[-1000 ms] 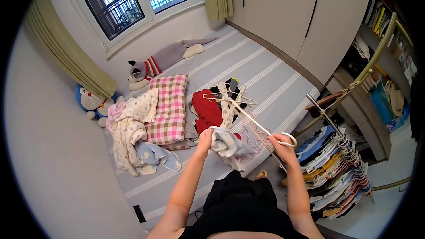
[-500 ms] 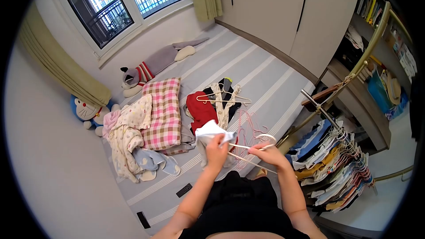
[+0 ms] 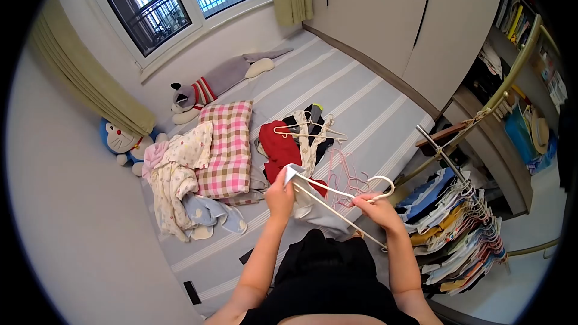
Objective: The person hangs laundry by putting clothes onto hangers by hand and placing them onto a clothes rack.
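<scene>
Head view: gripping white hanger [image 3: 332,189] near its hook with right hand [image 3: 374,207], above near edge of bed [image 3: 361,93]. Pinching grey-white garment [image 3: 307,207] by one corner with left hand [image 3: 279,195], above that same edge, up against far end of hanger. Can't tell whether inside the garment or only touching it.

Reads as fitting hanger into garment. Next move would call for keeping the corner spread with left while feeding hanger with right, at a shallow angle; could snag on bunched fabric.

Also seeing red garment [image 3: 280,143], spare hanger [image 3: 313,136] and pink hangers [image 3: 348,180] on bed, plus loaded clothes rack [image 3: 439,150] beside bed.
</scene>
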A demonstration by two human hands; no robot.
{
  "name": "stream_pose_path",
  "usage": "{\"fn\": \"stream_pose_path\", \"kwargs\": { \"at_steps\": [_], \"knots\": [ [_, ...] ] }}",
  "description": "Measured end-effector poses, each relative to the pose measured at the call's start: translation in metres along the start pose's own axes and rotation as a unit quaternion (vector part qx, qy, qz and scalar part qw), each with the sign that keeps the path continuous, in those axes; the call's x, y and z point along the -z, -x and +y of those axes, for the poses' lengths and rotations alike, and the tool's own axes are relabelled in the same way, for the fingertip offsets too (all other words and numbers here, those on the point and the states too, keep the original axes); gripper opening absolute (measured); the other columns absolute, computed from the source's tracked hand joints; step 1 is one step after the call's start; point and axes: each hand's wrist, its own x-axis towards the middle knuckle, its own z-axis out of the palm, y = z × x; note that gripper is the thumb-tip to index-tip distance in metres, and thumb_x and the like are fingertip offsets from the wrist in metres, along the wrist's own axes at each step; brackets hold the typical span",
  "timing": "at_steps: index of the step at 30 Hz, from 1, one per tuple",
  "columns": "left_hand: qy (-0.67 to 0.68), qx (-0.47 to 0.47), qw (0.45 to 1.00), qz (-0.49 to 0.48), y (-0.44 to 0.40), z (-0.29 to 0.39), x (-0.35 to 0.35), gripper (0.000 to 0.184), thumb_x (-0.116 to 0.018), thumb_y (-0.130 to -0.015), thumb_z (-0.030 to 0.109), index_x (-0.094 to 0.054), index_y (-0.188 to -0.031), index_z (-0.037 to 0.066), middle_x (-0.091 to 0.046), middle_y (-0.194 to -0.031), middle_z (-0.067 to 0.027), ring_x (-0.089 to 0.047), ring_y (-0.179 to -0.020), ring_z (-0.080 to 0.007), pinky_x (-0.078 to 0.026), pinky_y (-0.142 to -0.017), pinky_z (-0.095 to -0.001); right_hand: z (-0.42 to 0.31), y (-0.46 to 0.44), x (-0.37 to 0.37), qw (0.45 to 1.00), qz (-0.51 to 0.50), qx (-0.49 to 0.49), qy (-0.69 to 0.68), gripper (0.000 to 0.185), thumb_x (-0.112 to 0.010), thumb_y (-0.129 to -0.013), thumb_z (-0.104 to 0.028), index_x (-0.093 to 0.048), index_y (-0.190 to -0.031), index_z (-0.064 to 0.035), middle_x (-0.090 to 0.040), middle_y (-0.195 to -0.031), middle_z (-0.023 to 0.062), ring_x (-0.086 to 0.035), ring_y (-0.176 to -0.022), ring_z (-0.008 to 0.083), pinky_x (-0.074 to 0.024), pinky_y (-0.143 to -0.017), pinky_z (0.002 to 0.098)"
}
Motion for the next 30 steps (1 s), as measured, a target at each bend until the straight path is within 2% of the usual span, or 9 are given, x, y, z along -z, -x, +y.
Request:
{"fn": "stream_pose_path", "kwargs": {
  "at_steps": [4,9,11,13,16,18,23,26,30],
  "knots": [
    [0.099,-0.035,0.993,-0.048,0.020,0.032,-0.022,0.021,-0.056,-0.085,0.015,-0.064,-0.099,0.002,-0.062,-0.073,-0.0192,-0.061,-0.063,-0.0332,-0.047,-0.056,-0.0381,0.007,-0.014,-0.009,0.999,-0.006,-0.009,-0.042,0.018,-0.056,-0.082,-0.017,-0.067,-0.084,-0.0024,-0.050,-0.058,-0.0029,-0.044,-0.056,0.0064,-0.0348,-0.049,0.0235],
    [0.225,-0.121,0.957,-0.135,0.047,0.091,-0.024,0.018,-0.058,-0.084,0.013,-0.065,-0.097,0.002,-0.064,-0.075,-0.0169,-0.064,-0.063,-0.0250,-0.048,-0.057,-0.0314,0.028,-0.047,-0.044,0.974,0.006,0.030,-0.226,0.018,-0.048,-0.080,-0.005,-0.064,-0.087,-0.0007,-0.053,-0.063,-0.0036,-0.043,-0.056,0.0060,-0.0331,-0.048,0.0231],
    [0.218,-0.137,0.957,-0.137,0.041,0.088,-0.021,0.018,-0.058,-0.084,0.013,-0.065,-0.097,0.002,-0.064,-0.075,-0.0170,-0.062,-0.060,-0.0271,-0.048,-0.054,-0.0333,0.033,-0.049,-0.039,0.985,0.032,0.078,-0.152,0.016,-0.051,-0.082,-0.009,-0.065,-0.085,-0.0011,-0.054,-0.062,-0.0029,-0.044,-0.055,0.0062,-0.0336,-0.048,0.0242],
    [0.191,-0.106,0.965,-0.148,0.030,0.087,-0.008,0.017,-0.062,-0.081,0.016,-0.066,-0.094,0.004,-0.064,-0.073,-0.0135,-0.062,-0.066,-0.0265,-0.048,-0.061,-0.0334,0.031,-0.047,-0.030,0.993,0.065,0.088,-0.040,0.022,-0.056,-0.085,-0.020,-0.067,-0.079,-0.0020,-0.053,-0.055,-0.0003,-0.044,-0.052,0.0074,-0.0341,-0.048,0.0264],
    [-0.062,-0.276,0.959,0.036,-0.011,0.094,0.029,0.022,-0.066,-0.075,0.026,-0.067,-0.087,0.007,-0.059,-0.065,-0.0061,-0.059,-0.075,-0.0245,-0.044,-0.074,-0.0333,0.022,-0.035,-0.017,0.983,0.109,0.148,-0.011,0.032,-0.058,-0.085,-0.029,-0.068,-0.071,-0.0023,-0.048,-0.048,0.0020,-0.043,-0.048,0.0084,-0.0335,-0.047,0.0276],
    [-0.145,-0.334,0.931,0.011,-0.030,0.083,0.048,0.027,-0.067,-0.073,0.033,-0.064,-0.082,0.008,-0.056,-0.062,-0.0040,-0.057,-0.073,-0.0228,-0.043,-0.073,-0.0347,0.014,-0.030,-0.009,0.979,0.124,0.163,0.007,0.034,-0.058,-0.085,-0.029,-0.067,-0.067,-0.0015,-0.048,-0.047,0.0035,-0.043,-0.047,0.0091,-0.0335,-0.046,0.0274],
    [-0.169,-0.346,0.886,-0.258,-0.027,0.046,0.035,0.034,-0.062,-0.076,0.042,-0.054,-0.073,0.009,-0.054,-0.057,-0.0038,-0.056,-0.054,-0.0213,-0.044,-0.051,-0.0324,0.029,-0.045,0.000,0.978,0.145,0.148,0.004,0.035,-0.060,-0.083,-0.032,-0.066,-0.066,-0.0019,-0.050,-0.048,0.0005,-0.043,-0.047,0.0068,-0.0343,-0.044,0.0268],
    [-0.114,-0.353,0.904,-0.214,-0.010,0.057,0.011,0.034,-0.061,-0.078,0.039,-0.050,-0.068,0.008,-0.054,-0.058,-0.0063,-0.056,-0.050,-0.0246,-0.041,-0.042,-0.0360,0.028,-0.059,-0.024,0.976,0.144,0.163,-0.008,0.032,-0.063,-0.080,-0.031,-0.065,-0.066,-0.0018,-0.053,-0.049,0.0026,-0.047,-0.046,0.0096,-0.0362,-0.045,0.0283],
    [-0.076,-0.314,0.925,-0.200,-0.005,0.066,-0.002,0.033,-0.061,-0.079,0.037,-0.051,-0.069,0.007,-0.053,-0.058,-0.0075,-0.055,-0.051,-0.0266,-0.041,-0.045,-0.0365,0.012,-0.061,-0.043,0.965,0.196,0.172,0.021,0.025,-0.063,-0.079,-0.026,-0.064,-0.071,-0.0024,-0.057,-0.057,0.0069,-0.053,-0.051,0.0151,-0.0400,-0.049,0.0300]
  ]
}}
